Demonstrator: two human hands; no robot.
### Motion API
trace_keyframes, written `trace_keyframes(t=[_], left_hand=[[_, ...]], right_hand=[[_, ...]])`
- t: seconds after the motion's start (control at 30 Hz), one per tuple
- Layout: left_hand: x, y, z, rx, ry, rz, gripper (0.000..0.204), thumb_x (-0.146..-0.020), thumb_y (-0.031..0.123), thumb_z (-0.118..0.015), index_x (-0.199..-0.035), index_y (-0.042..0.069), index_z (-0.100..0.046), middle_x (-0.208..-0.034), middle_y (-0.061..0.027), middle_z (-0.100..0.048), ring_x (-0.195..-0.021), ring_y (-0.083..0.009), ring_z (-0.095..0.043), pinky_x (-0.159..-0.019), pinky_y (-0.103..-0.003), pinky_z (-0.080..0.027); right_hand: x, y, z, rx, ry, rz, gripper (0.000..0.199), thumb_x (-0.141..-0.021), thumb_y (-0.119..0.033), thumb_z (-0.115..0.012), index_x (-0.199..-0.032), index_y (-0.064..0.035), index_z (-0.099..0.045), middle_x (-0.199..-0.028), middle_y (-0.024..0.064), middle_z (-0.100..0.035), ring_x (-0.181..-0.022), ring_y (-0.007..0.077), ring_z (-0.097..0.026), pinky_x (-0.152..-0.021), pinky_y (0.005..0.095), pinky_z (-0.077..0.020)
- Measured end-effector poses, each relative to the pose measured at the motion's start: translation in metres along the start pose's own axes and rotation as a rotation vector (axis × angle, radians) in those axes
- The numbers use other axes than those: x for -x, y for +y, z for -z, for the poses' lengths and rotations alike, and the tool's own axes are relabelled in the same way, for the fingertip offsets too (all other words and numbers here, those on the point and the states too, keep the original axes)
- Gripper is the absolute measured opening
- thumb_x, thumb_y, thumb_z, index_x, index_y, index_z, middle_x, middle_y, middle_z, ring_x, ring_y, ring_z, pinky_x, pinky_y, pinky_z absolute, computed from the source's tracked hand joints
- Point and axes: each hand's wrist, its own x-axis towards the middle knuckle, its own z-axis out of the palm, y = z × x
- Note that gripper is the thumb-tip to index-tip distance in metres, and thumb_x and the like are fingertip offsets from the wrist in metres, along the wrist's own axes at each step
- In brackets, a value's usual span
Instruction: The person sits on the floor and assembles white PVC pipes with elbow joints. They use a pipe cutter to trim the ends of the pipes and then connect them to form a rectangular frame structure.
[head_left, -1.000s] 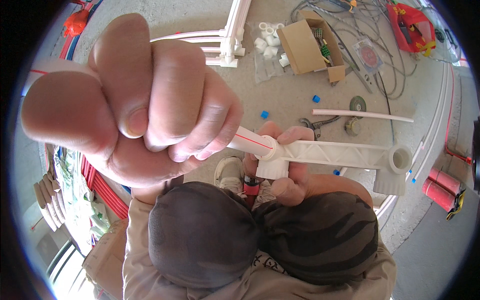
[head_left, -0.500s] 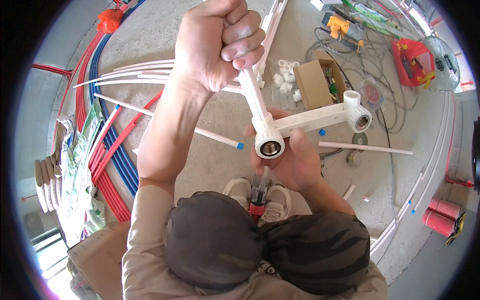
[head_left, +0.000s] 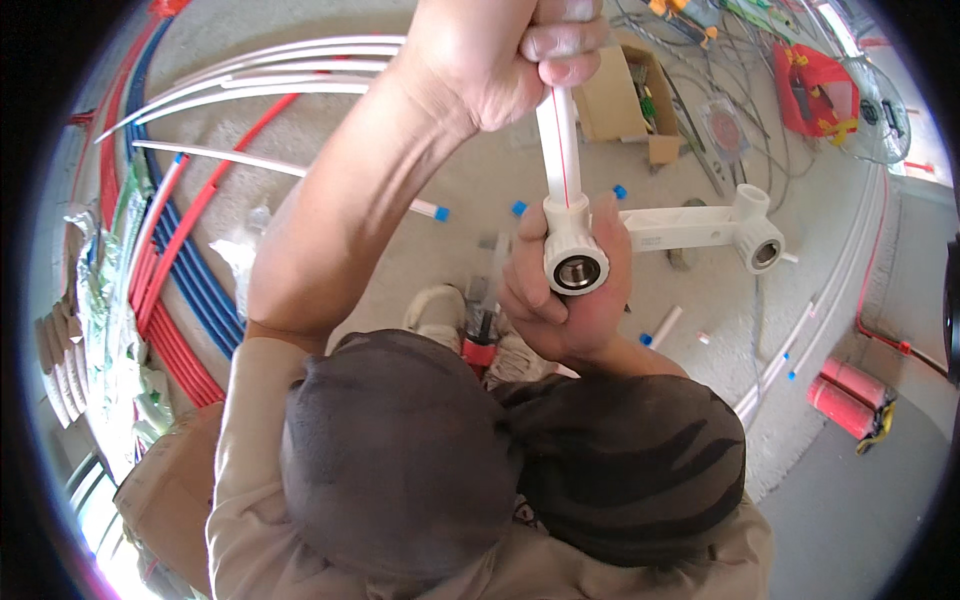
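My left hand [head_left: 485,55] is closed in a fist around the upper part of a white plastic pipe [head_left: 558,150] with a red stripe. The pipe's lower end sits in the socket of a white pipe fitting [head_left: 690,228]. This fitting has two elbows joined by a flat bar, each elbow with a metal-lined opening. My right hand [head_left: 592,318] wraps around the near elbow from below, its thumb beside the socket and its fingers on the other side. The far elbow sticks out to the right, untouched. The upper end of the pipe is hidden or out of view.
Long white pipes [head_left: 290,56], red pipes [head_left: 180,350] and blue pipes [head_left: 205,310] lie on the left. A cardboard box [head_left: 607,105], cables and a red bag [head_left: 800,88] are beyond my hands. A red-based tool [head_left: 479,353] is between my shoes; red cylinders [head_left: 845,398] lie at right.
The pipe and fitting have shifted right in the picture along with both hands. My right hand has gone from open-fingered support to a closer wrap around the near elbow.
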Motion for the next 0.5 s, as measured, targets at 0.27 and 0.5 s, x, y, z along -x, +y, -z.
trace_keyframes(t=[0.27, 0.5], left_hand=[[-0.001, -0.017, 0.006, -0.021, -0.044, -0.077, 0.044, -0.11, 0.038, -0.049, -0.074, 0.017, -0.034, -0.057, 0.0063, -0.029, -0.042, -0.007, -0.026, -0.037, -0.025, -0.027], [-0.015, -0.033, 0.016, 0.038, 0.019, 0.015, 0.043, -0.108, 0.041, -0.052, -0.075, 0.019, -0.035, -0.058, 0.0059, -0.031, -0.043, -0.0082, -0.028, -0.038, -0.025, -0.026]], right_hand=[[0.005, 0.002, -0.003, -0.019, 0.069, 0.025, 0.068, -0.105, -0.067, -0.031, -0.108, -0.0055, -0.059, -0.055, 0.008, -0.05, -0.039, 0.0114, -0.029, -0.041, 0.0292, -0.0252], [0.004, 0.001, 0.005, -0.032, 0.146, 0.023, 0.069, -0.103, -0.07, -0.033, -0.1, -0.0072, -0.06, -0.054, 0.0075, -0.051, -0.038, 0.0114, -0.029, -0.04, 0.0282, -0.0237]])
